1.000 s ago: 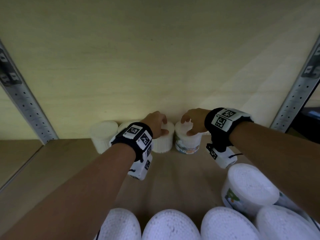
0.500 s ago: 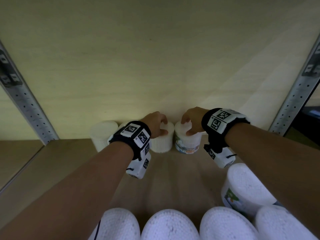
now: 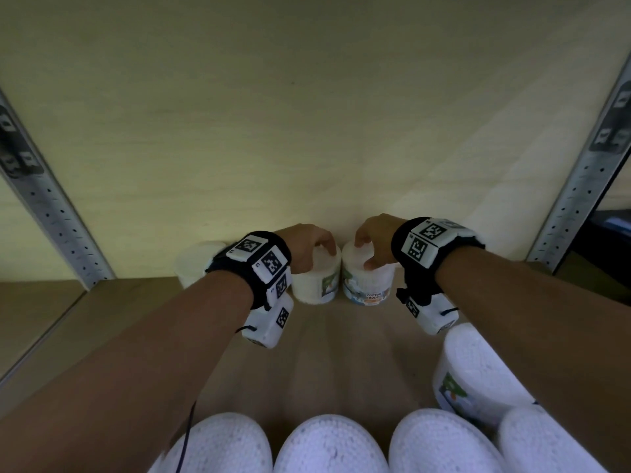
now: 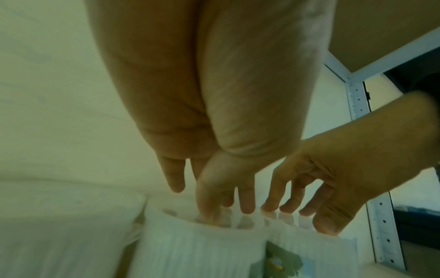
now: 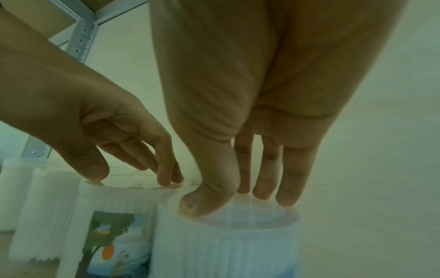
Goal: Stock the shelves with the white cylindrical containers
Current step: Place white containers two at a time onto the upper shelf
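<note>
Both hands reach to the back of the shelf [image 3: 341, 353], each set on top of its own tub. Left hand [image 3: 304, 242]: fingertips [image 4: 247, 206] and thumb come down onto the lid rim of the left tub [image 3: 316, 279], fingers bent in a loose claw from above, not wrapped round the wall; likely a top grip to nudge it back and square. Right hand [image 3: 374, 238]: thumb at the near lid edge of the right tub [image 3: 368, 285], fingers [image 5: 263, 190] on the far edge, pinching the lid across its width. The two tubs stand upright, side by side and almost touching, just under the fingers and close to the back wall [image 3: 307, 114]. Further tubs [image 3: 194, 264] stand left of the left thumb, completing a back row; whether they touch is hard to tell in this dim light. More tubs [image 3: 327, 445] wait near the forearms at the front edge, probably the next stock. Holding from above keeps the knuckles out from between neighbours, so the row can close up tight.
</note>
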Tool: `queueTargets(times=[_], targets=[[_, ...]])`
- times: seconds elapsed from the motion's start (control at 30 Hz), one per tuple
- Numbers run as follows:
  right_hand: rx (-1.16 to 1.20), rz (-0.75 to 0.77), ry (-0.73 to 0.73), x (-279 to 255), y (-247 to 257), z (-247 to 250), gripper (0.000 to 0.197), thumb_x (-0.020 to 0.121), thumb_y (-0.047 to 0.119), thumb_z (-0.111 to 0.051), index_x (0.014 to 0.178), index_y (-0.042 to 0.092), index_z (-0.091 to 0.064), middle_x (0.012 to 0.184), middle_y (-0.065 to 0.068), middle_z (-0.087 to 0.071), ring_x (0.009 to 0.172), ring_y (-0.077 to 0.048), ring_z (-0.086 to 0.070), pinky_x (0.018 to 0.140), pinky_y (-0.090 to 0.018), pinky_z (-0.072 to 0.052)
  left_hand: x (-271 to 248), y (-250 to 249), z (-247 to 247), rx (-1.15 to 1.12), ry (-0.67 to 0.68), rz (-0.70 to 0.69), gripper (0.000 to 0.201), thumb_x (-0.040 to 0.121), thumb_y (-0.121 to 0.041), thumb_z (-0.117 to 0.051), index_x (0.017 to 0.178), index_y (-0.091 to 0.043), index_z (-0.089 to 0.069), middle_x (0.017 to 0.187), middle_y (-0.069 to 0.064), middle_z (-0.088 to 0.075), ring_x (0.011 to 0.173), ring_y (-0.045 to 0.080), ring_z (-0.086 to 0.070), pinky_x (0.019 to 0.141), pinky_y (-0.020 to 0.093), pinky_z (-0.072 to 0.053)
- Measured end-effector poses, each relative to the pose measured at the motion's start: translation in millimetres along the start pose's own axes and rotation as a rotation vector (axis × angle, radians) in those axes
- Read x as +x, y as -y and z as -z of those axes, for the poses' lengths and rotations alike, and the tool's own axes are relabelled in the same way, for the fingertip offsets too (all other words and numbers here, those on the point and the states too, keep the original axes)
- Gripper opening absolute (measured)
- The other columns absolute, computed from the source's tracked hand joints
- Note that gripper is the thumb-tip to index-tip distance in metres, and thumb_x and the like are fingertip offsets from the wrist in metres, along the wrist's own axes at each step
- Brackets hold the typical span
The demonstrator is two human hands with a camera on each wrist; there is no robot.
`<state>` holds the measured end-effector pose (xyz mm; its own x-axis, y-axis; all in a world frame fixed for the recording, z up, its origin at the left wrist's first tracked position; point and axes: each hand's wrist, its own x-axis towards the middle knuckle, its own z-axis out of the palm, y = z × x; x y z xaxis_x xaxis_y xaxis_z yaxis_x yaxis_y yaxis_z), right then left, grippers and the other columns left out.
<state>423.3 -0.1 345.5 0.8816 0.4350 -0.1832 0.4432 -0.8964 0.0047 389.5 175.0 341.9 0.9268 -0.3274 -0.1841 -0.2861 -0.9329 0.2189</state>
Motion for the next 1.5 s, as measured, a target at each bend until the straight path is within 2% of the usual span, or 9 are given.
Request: queueTargets(times=[0.1, 0.23, 0.33, 0.63, 0.97, 1.07, 1.13, 1.23, 1.5], targets=[[0.006, 0.004, 0.002, 0, 0, 0, 0.057, 0.083, 0.030, -0.071, 0.133, 0.011, -0.051, 0.140, -0.009, -0.048, 0.128, -0.028, -0.048, 0.107, -0.038, -0.041, 0, 0, -1, -0.053, -0.037, 0.043, 0.053, 0.084, 0.008, -0.048, 0.133, -0.013, -0.048, 0.142, 0.010, -0.040, 0.132, 0.026, -0.041, 0.101, 0.032, -0.041], [0.004, 0.005, 0.007, 0, 1, 1, 0.056, 0.085, 0.028, -0.069, 0.134, 0.008, -0.051, 0.141, -0.011, -0.047, 0.128, -0.029, -0.048, 0.108, -0.038, -0.041, 4, 3, -10, -0.004, -0.147, 0.153, 0.049, 0.093, -0.029, -0.056, 0.135, -0.008, -0.044, 0.140, 0.013, -0.040, 0.126, 0.028, -0.045, 0.098, 0.030, -0.039], [-0.002, 0.005, 0.012, 0, 1, 2, 0.056, 0.085, 0.028, -0.069, 0.134, 0.007, -0.050, 0.141, -0.011, -0.048, 0.128, -0.029, -0.049, 0.108, -0.038, -0.041, 7, 4, -16, 0.047, -0.152, 0.176, 0.056, 0.091, -0.041, -0.056, 0.133, -0.006, -0.046, 0.138, 0.015, -0.042, 0.124, 0.030, -0.046, 0.101, 0.035, -0.041], [0.004, 0.008, 0.006, -2, 1, 1, 0.056, 0.084, 0.028, -0.070, 0.134, 0.009, -0.051, 0.140, -0.010, -0.048, 0.127, -0.028, -0.049, 0.107, -0.037, -0.041, 4, 3, -14, 0.007, -0.145, 0.136, 0.049, 0.093, -0.027, -0.057, 0.137, -0.008, -0.045, 0.142, 0.012, -0.040, 0.128, 0.028, -0.045, 0.102, 0.033, -0.038], [-0.003, 0.010, 0.011, -2, 2, 2, 0.056, 0.086, 0.027, -0.068, 0.135, 0.008, -0.050, 0.142, -0.010, -0.047, 0.129, -0.029, -0.048, 0.108, -0.037, -0.041, 3, 3, -8, -0.080, -0.030, 0.093, 0.055, 0.087, 0.008, -0.044, 0.136, -0.018, -0.046, 0.150, 0.007, -0.034, 0.136, 0.025, -0.038, 0.104, 0.032, -0.038], [-0.003, 0.016, 0.016, -2, 2, 2, 0.057, 0.086, 0.028, -0.068, 0.136, 0.008, -0.049, 0.142, -0.010, -0.047, 0.129, -0.028, -0.048, 0.108, -0.036, -0.041, 3, 5, -11, -0.124, -0.103, 0.111, 0.046, 0.089, 0.000, -0.049, 0.134, -0.012, -0.048, 0.144, 0.010, -0.037, 0.131, 0.026, -0.041, 0.102, 0.030, -0.037], [-0.002, 0.013, 0.012, -1, 1, 1, 0.057, 0.086, 0.028, -0.069, 0.135, 0.008, -0.050, 0.141, -0.010, -0.048, 0.128, -0.028, -0.048, 0.107, -0.036, -0.041, 4, 5, -16, -0.103, -0.191, 0.137, 0.041, 0.091, -0.020, -0.056, 0.131, -0.010, -0.050, 0.137, 0.012, -0.041, 0.124, 0.027, -0.045, 0.100, 0.031, -0.039], [-0.001, 0.006, 0.012, -1, 2, 1, 0.056, 0.085, 0.028, -0.069, 0.135, 0.009, -0.050, 0.141, -0.010, -0.048, 0.128, -0.029, -0.049, 0.106, -0.036, -0.042, 8, 6, -24, -0.032, -0.227, 0.186, 0.052, 0.088, -0.044, -0.058, 0.126, -0.010, -0.052, 0.130, 0.011, -0.045, 0.120, 0.029, -0.046, 0.099, 0.038, -0.042], [-0.001, 0.011, 0.019, 0, 1, 1, 0.056, 0.086, 0.029, -0.068, 0.135, 0.007, -0.050, 0.141, -0.011, -0.048, 0.127, -0.029, -0.049, 0.107, -0.036, -0.041, 8, 2, -22, 0.006, -0.207, 0.180, 0.055, 0.088, -0.046, -0.059, 0.128, -0.009, -0.051, 0.131, 0.014, -0.046, 0.119, 0.030, -0.047, 0.098, 0.037, -0.042]])
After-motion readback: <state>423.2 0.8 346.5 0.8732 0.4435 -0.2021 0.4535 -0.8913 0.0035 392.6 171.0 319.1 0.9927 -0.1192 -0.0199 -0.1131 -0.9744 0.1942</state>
